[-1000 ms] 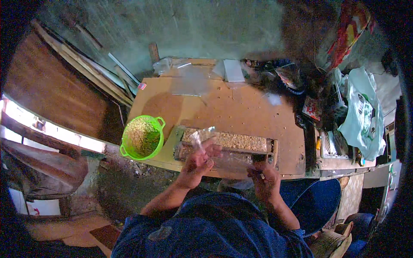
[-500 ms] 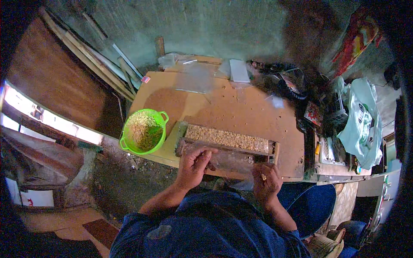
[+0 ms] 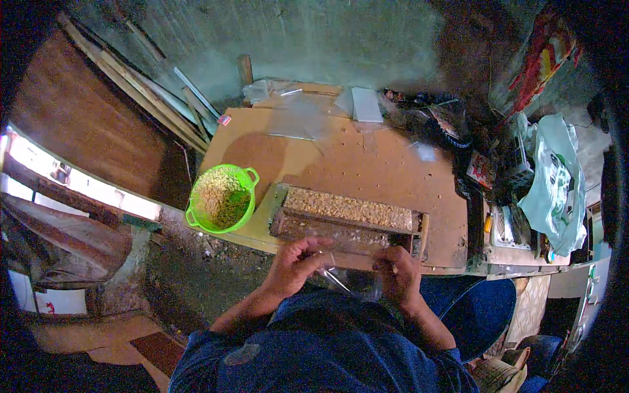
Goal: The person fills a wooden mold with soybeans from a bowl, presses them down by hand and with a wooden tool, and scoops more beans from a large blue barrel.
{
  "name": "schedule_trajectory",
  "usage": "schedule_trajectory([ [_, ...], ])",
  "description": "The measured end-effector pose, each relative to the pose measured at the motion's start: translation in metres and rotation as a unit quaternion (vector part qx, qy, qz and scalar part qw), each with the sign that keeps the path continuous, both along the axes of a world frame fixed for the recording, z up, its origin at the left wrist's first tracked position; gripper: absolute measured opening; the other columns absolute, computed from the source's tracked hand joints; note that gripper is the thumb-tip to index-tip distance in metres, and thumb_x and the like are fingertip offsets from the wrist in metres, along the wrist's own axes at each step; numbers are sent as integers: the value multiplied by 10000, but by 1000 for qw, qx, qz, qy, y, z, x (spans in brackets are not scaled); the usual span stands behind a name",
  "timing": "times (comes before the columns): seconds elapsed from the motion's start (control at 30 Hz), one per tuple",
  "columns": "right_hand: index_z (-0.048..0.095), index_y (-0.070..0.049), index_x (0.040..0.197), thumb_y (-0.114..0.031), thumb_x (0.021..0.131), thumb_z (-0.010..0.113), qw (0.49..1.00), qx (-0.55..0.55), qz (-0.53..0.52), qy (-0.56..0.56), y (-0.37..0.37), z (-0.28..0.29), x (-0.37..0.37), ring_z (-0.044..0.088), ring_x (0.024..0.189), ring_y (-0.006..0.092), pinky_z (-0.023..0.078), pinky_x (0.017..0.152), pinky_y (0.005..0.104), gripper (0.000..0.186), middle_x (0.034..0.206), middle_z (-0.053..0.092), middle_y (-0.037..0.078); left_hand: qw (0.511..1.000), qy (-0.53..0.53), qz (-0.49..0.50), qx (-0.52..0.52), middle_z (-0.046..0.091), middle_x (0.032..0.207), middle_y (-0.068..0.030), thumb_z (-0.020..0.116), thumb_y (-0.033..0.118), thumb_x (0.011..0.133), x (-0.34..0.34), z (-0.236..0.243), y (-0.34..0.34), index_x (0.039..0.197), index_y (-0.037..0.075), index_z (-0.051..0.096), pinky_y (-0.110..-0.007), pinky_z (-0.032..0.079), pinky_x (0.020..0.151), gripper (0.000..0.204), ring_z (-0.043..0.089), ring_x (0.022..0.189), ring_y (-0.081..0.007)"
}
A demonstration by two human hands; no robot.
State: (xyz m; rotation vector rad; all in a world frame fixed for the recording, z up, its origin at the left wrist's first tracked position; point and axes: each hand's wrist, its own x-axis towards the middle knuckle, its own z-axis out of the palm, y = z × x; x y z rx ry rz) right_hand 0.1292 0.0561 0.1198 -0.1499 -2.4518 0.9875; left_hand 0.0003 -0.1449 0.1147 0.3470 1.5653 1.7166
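Observation:
A clear plastic bag (image 3: 347,275) stretches between my two hands just off the table's front edge. My left hand (image 3: 298,262) is closed on the bag's left side, and my right hand (image 3: 398,268) pinches its right side. Directly beyond them lies a wooden tray (image 3: 424,232) with two long compartments: the back one is filled with pale beige bits (image 3: 347,205), the front one shows a few scattered bits. A green plastic colander (image 3: 244,209) with two handles, part full of similar bits, stands to the left.
The brown board tabletop (image 3: 380,164) carries thin plastic sheets (image 3: 295,118) and a white slab (image 3: 365,105) at the back. A dark clutter and a pale plastic bag (image 3: 553,183) crowd the right. A blue tub (image 3: 472,314) is below at right; planks (image 3: 131,78) lean at left.
The plastic bag has come down and toward me from above the tray. My left hand is lower, and my right hand has shifted slightly, still holding the plastic.

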Motion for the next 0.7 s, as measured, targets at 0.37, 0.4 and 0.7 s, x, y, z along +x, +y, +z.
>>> schedule_trajectory([
  [0.37,593,-43,871,44,697,648,995,38,42,86,1,1,8,617,708,286,498,617,357,201,829,634,128,987,43,95,123,497,1270,-106,709,339,760,-3,-19,-7,1387,56,350,-350,367,959,776,455,1169,-191],
  [0.4,601,-53,885,13,707,653,997,22,29,63,2,3,9,621,721,289,501,621,359,196,842,637,124,980,64,84,167,460,1317,-109,756,384,731,-6,-20,-6,1410,58,317,-361,345,983,872,412,1223,-194],
  [0.7,595,-26,885,2,836,563,954,-295,-27,41,10,2,14,614,762,213,486,695,316,65,828,637,103,934,230,-157,225,256,1498,-132,828,616,475,-30,-16,6,1418,50,326,-446,159,1114,1208,204,1394,-277],
])
